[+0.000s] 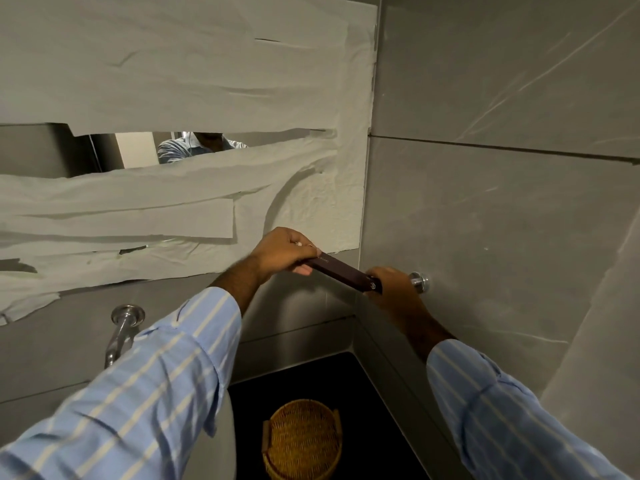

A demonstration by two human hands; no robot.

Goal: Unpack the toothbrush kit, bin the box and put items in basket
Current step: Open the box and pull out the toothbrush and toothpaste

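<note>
A long, slim dark toothbrush kit box (346, 273) is held up in front of the wall corner, slanting down to the right. My left hand (284, 249) grips its upper left end, fingers curled over it. My right hand (394, 289) holds the lower right end from behind. Both hands are raised well above the counter. A round woven basket (303, 441) stands on the dark counter (363, 393) far below the box. What is inside the box is hidden.
A mirror (138, 147) covered with paper strips fills the wall at left. A chrome tap (121, 330) juts out under it. A chrome wall knob (419, 281) sits just right of my right hand. Grey tiled walls meet in a corner behind the box.
</note>
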